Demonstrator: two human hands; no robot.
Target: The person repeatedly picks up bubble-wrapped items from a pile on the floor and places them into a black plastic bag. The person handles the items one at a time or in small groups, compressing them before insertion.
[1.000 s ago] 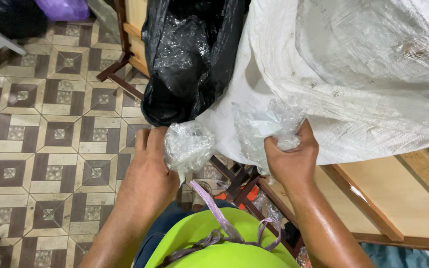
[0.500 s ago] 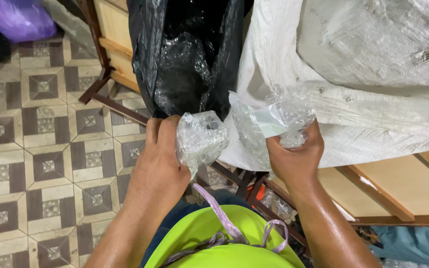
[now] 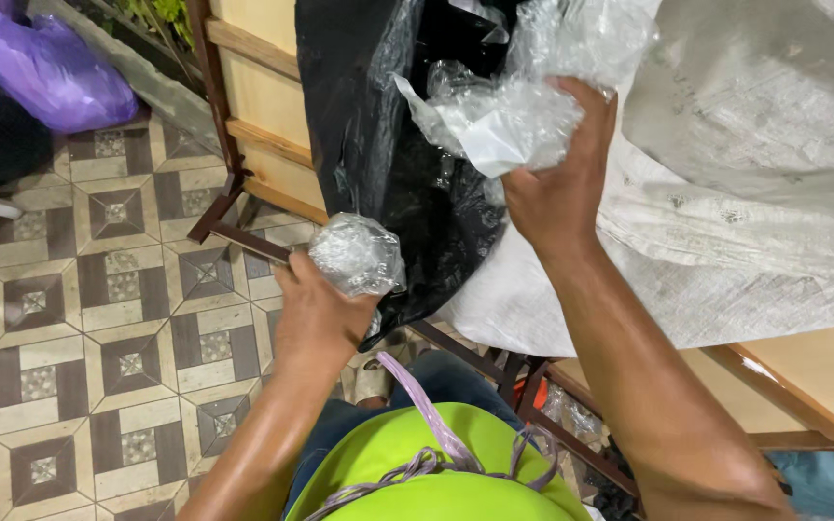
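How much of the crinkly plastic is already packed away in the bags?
Done: the black bag looks partly filled, though its inside is hard to see. In hand: the left hand grips a balled-up clear plastic wad, and the right hand holds a bigger clear plastic bunch at the bag's mouth. Left: both bunches are not yet inside.

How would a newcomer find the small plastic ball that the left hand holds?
Start at the big black bag hanging at the top centre. Just below its lower edge, the left hand grips a clear plastic ball. Unlike the loose plastic in the right hand, it is tightly crumpled and round.
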